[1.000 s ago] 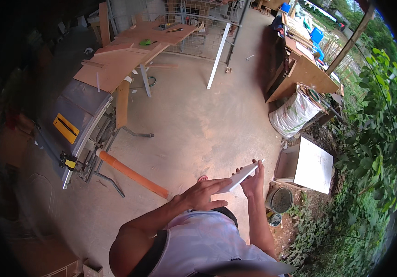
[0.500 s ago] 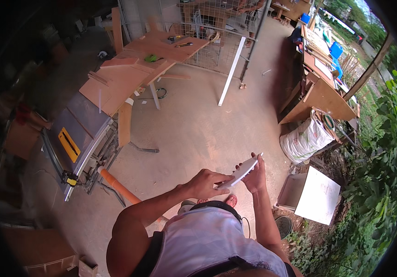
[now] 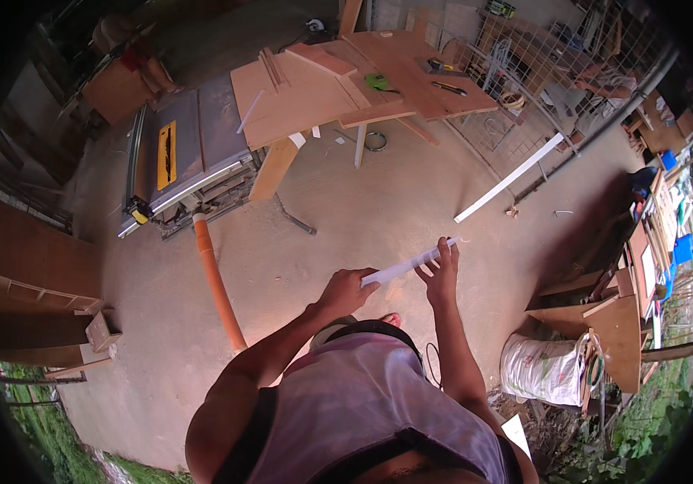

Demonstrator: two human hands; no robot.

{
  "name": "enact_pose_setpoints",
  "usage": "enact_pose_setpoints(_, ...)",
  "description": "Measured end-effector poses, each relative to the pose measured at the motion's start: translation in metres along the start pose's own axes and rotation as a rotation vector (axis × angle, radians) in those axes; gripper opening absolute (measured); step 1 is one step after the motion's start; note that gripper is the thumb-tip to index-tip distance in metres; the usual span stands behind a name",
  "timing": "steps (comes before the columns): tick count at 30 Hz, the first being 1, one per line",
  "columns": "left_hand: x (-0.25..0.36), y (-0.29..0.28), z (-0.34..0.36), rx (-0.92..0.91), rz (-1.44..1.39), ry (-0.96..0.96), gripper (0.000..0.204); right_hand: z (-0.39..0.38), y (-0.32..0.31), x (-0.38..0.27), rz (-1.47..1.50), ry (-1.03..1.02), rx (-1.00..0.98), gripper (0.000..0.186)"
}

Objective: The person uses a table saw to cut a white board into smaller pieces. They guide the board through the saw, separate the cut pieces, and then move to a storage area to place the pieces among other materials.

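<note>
In front of my waist a narrow white board [image 3: 400, 269] is held at a slant, its right end farther away than its left. Around its left end close the fingers of my left hand [image 3: 346, 292]. My right hand [image 3: 441, 274] grips near the other end, thumb and fingers on opposite sides. Mostly an edge of the board shows from here, so its full width cannot be made out.
Ahead left, a table saw [image 3: 181, 153] with a yellow insert adjoins a worktable of brown boards [image 3: 306, 89]. An orange pipe [image 3: 216, 282] runs along the floor from the saw. A white strip [image 3: 509, 179] leans by the wire mesh. A white sack [image 3: 544, 367] stands right.
My view has turned left, so the saw and worktable sit farther right in it. The white board has tipped from showing its broad face to nearly edge-on, still in both hands.
</note>
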State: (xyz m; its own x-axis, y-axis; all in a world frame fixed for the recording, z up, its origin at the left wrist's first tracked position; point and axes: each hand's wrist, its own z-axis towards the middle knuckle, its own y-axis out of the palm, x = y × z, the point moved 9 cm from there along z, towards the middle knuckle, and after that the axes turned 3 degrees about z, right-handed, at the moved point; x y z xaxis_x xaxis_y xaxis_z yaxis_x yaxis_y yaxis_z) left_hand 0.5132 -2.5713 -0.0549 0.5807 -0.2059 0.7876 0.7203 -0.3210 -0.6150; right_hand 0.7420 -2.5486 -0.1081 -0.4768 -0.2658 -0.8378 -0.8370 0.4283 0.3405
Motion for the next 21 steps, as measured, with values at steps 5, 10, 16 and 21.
enact_pose_setpoints(5, -0.052, -0.045, 0.022, 0.422, -0.105, -0.210, 0.030, 0.062, 0.078, -0.039, -0.115, 0.046, -0.382, 0.096)
enact_pose_setpoints(10, -0.114, -0.136, 0.083, 0.909, -0.084, -0.253, 0.031, 0.144, 0.073, -0.028, -0.210, 0.142, -0.419, 0.078)
enact_pose_setpoints(16, -0.195, -0.232, 0.208, 1.224, 0.092, -0.307, 0.041, 0.243, -0.140, 0.060, -0.798, 0.123, -0.052, 0.062)
enact_pose_setpoints(21, -0.260, -0.245, 0.286, 1.167, 0.310, -0.509, 0.039, 0.117, -0.408, 0.135, -0.440, 0.592, 0.699, 0.056)
